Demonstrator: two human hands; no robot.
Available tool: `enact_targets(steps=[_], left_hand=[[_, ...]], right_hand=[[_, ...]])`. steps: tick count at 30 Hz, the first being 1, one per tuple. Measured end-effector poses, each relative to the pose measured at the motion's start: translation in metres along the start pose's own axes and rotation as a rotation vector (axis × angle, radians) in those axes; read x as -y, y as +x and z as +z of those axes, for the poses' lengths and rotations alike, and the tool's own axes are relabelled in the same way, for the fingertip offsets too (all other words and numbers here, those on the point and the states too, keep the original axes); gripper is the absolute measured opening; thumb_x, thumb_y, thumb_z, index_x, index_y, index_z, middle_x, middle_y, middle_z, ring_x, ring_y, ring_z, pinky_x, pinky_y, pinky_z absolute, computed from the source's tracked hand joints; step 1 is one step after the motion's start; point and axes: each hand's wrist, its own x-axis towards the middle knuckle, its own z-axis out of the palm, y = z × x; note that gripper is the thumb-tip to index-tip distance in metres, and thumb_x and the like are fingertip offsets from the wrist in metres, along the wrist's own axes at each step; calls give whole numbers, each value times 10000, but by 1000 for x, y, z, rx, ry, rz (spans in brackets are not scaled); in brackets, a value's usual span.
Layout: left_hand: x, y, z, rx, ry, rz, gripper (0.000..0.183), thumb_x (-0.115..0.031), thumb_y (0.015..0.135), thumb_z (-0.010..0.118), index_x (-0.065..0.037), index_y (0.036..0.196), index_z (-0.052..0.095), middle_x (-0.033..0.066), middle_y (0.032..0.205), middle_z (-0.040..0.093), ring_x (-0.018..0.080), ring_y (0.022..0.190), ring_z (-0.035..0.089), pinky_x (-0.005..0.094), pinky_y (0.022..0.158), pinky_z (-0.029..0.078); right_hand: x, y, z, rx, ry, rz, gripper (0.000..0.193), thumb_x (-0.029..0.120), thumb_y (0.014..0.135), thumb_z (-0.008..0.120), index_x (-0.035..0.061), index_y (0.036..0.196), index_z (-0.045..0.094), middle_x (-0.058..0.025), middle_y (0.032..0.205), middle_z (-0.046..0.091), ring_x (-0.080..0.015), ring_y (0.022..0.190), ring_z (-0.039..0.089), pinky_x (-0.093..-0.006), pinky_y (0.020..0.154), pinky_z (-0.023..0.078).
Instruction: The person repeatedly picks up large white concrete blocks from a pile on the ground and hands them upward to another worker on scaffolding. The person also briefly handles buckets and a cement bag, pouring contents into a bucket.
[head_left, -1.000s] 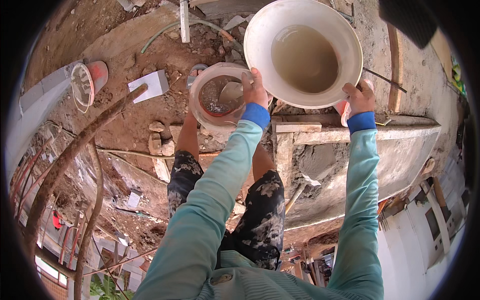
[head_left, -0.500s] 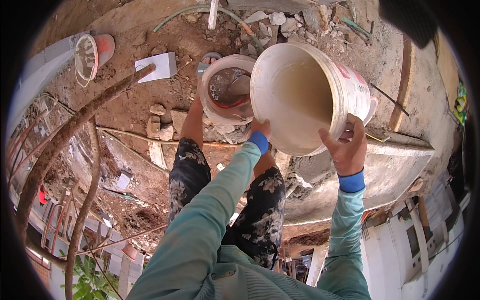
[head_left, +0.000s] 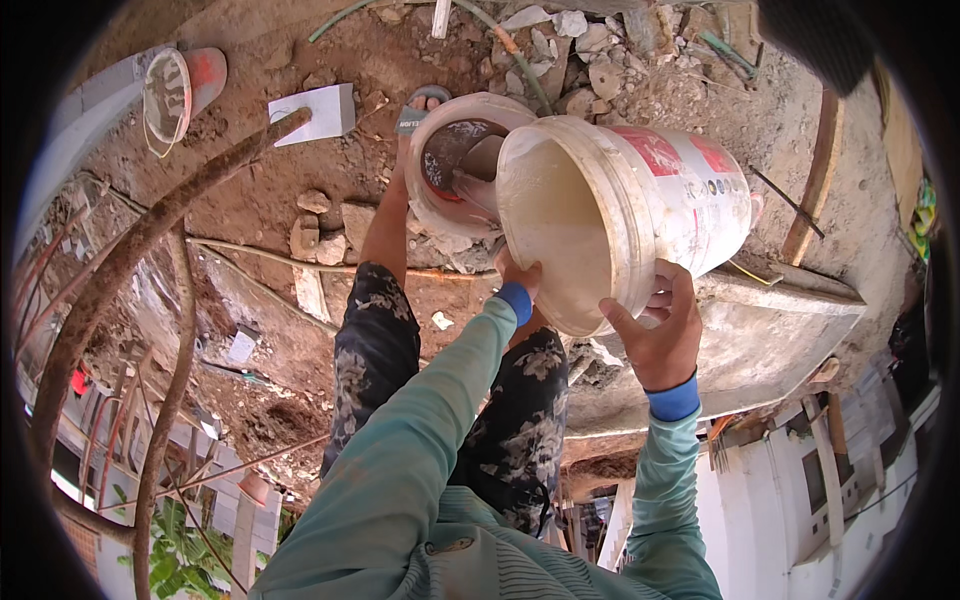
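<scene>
A large white plastic bucket (head_left: pixel 690 190) with red markings lies tilted in front of me, its mouth turned left. Cloudy pale liquid (head_left: pixel 570 215) shows inside it. My left hand (head_left: pixel 520 275) is closed on the near left of its rim, with the fingers partly hidden. On the near right, my right hand (head_left: pixel 665 325) grips the rim band, thumb toward the mouth. Just left stands a smaller mud-stained bucket (head_left: pixel 425 195) holding brownish liquid. A pale flat shape lies inside it; I cannot tell whether it is a stream or a tool.
My sandalled foot (head_left: pixel 425 100) is beside the smaller bucket. A white block (head_left: pixel 318 115) and another bucket (head_left: pixel 205 80) stand farther left. A thick curved branch (head_left: pixel 150 220) crosses the left side. Broken stones (head_left: pixel 600 60) and a hose (head_left: pixel 525 70) lie at the back.
The white bucket has tipped farther left and come slightly nearer, showing more of its printed side. My right hand has moved left and nearer with the rim.
</scene>
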Motion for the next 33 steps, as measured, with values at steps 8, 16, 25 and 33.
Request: enact_targets(steps=[8,16,25,33], left_hand=[[-29,-3,-20,151,-38,-38,423,-63,954,587,1,1354,464,170,1210,639,272,1055,653,395,894,548],[-18,-4,-17,131,-27,-43,358,-97,993,552,25,1325,498,163,1214,638,271,1054,654,401,876,553],[-21,7,-12,154,58,-108,340,-103,990,552,23,1305,525,155,1177,655,259,1022,665,395,853,561],[-47,-5,-2,215,-35,-146,318,-72,989,547,12,1294,512,139,1160,650,250,1000,668,382,840,565]], right_hand=[[10,-5,16,-1,17,3,670,176,679,900,-12,1209,535,-178,1024,637,-291,848,666,-372,715,561],[4,-1,16,30,17,25,671,177,694,892,-14,1225,530,-177,1051,621,-283,864,661,-369,711,560],[8,4,14,12,-1,-4,651,168,685,893,-24,1197,539,-173,1023,616,-305,853,647,-369,709,546],[8,7,11,-13,-15,-61,641,176,683,896,-18,1178,540,-171,989,606,-300,832,635,-376,703,528]])
